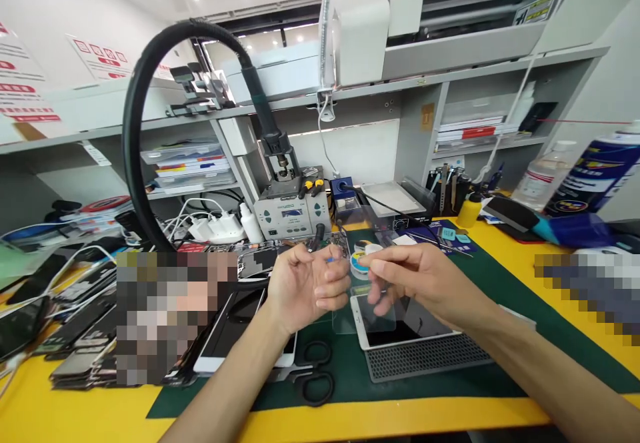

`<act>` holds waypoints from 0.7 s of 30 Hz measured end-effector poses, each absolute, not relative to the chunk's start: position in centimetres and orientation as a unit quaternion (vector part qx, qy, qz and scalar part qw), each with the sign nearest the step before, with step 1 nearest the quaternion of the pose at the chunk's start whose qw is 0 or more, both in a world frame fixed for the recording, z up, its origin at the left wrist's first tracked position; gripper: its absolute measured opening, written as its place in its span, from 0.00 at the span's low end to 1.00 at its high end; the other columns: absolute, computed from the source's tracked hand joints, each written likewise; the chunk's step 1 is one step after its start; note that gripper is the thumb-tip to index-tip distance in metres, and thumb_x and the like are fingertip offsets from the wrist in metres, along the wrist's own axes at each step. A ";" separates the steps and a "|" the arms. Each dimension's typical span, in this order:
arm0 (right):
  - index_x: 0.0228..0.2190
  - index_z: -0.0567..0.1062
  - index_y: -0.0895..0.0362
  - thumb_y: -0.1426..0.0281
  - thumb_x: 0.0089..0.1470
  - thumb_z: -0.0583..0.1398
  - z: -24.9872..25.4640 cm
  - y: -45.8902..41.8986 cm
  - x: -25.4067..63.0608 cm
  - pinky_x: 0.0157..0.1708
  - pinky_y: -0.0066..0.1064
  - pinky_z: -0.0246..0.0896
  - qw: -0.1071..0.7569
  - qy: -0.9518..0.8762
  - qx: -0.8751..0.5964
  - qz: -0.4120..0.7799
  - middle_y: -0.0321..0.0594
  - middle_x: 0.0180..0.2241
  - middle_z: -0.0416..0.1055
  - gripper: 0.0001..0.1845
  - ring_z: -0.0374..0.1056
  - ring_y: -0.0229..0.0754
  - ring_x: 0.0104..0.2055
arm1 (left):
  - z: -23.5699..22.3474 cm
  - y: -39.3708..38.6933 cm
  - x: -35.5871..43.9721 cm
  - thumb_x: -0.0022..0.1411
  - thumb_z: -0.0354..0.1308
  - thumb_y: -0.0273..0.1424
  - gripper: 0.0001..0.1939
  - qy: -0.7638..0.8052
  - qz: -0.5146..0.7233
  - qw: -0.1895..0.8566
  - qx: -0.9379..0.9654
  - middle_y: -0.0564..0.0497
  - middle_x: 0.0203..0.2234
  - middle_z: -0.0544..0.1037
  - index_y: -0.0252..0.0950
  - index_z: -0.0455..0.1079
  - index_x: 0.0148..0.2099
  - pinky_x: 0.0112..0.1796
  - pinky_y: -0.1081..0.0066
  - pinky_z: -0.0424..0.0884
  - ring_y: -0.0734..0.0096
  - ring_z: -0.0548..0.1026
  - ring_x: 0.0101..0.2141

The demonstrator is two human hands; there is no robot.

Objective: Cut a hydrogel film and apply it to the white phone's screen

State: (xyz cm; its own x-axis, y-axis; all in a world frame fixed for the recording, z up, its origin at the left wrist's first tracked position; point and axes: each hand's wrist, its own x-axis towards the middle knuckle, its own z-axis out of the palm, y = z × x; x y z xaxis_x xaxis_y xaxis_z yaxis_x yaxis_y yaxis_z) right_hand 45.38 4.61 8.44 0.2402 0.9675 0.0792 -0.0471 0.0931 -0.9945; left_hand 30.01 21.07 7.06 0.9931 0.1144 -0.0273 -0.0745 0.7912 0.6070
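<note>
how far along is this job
A white phone lies on the mesh mat. In hand: the right hand pinches a clear film above it, the left hand beside it. Left: the film seemingly isn't laid down.

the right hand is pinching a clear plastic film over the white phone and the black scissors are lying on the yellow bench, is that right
Not quite: the black scissors lie on the dark green mat, not on the yellow bench, as the head view shows. The right hand does pinch the clear plastic film over the white phone.
</note>
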 end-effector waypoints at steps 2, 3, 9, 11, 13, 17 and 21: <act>0.37 0.84 0.61 0.57 0.60 0.67 8.5 4.8 44.5 0.29 0.34 0.78 0.574 -0.457 -0.556 0.391 0.41 0.26 0.78 0.18 0.78 0.42 0.25 | 7.0 21.1 30.0 0.52 0.55 0.33 0.11 0.029 0.035 0.944 0.328 0.54 0.22 0.62 0.32 0.74 0.35 0.18 0.75 0.49 0.78 0.53 0.17; 0.36 0.84 0.60 0.56 0.60 0.67 8.6 4.8 44.0 0.28 0.32 0.78 0.570 -0.462 -0.569 0.372 0.40 0.25 0.78 0.18 0.77 0.42 0.24 | 7.0 21.1 30.1 0.52 0.55 0.33 0.11 0.028 0.028 0.942 0.332 0.54 0.21 0.62 0.33 0.74 0.34 0.18 0.75 0.49 0.78 0.53 0.17; 0.33 0.83 0.57 0.58 0.58 0.67 8.5 5.0 42.8 0.25 0.29 0.75 0.569 -0.457 -0.602 0.325 0.38 0.24 0.77 0.14 0.77 0.42 0.24 | 6.8 20.9 30.2 0.50 0.55 0.35 0.11 0.030 0.021 0.932 0.361 0.53 0.20 0.62 0.34 0.74 0.33 0.18 0.75 0.49 0.79 0.53 0.16; 0.32 0.82 0.57 0.59 0.60 0.65 8.4 5.0 42.7 0.25 0.29 0.74 0.561 -0.460 -0.619 0.300 0.38 0.24 0.76 0.13 0.76 0.41 0.23 | 6.8 20.8 30.3 0.50 0.55 0.35 0.11 0.034 0.027 0.927 0.372 0.53 0.20 0.62 0.34 0.73 0.32 0.19 0.75 0.49 0.78 0.53 0.16; 0.30 0.81 0.56 0.60 0.60 0.64 8.3 4.9 42.7 0.24 0.30 0.73 0.555 -0.469 -0.633 0.266 0.37 0.24 0.75 0.13 0.75 0.42 0.22 | 6.7 20.7 30.3 0.49 0.54 0.35 0.11 0.043 0.034 0.922 0.384 0.53 0.19 0.62 0.34 0.73 0.32 0.19 0.74 0.48 0.78 0.53 0.16; 0.29 0.79 0.55 0.59 0.62 0.62 8.2 4.7 42.7 0.23 0.31 0.71 0.544 -0.495 -0.638 0.230 0.37 0.23 0.73 0.15 0.74 0.42 0.22 | 6.9 20.4 30.5 0.48 0.55 0.35 0.11 0.074 0.065 0.905 0.414 0.54 0.19 0.62 0.34 0.73 0.32 0.18 0.74 0.48 0.78 0.53 0.16; 0.35 0.78 0.55 0.56 0.65 0.60 8.3 4.4 43.3 0.25 0.31 0.73 0.563 -0.489 -0.619 0.245 0.37 0.23 0.74 0.16 0.75 0.43 0.23 | 7.7 20.6 30.2 0.48 0.61 0.33 0.11 0.115 0.195 0.863 0.452 0.54 0.22 0.65 0.32 0.75 0.34 0.20 0.74 0.56 0.79 0.59 0.18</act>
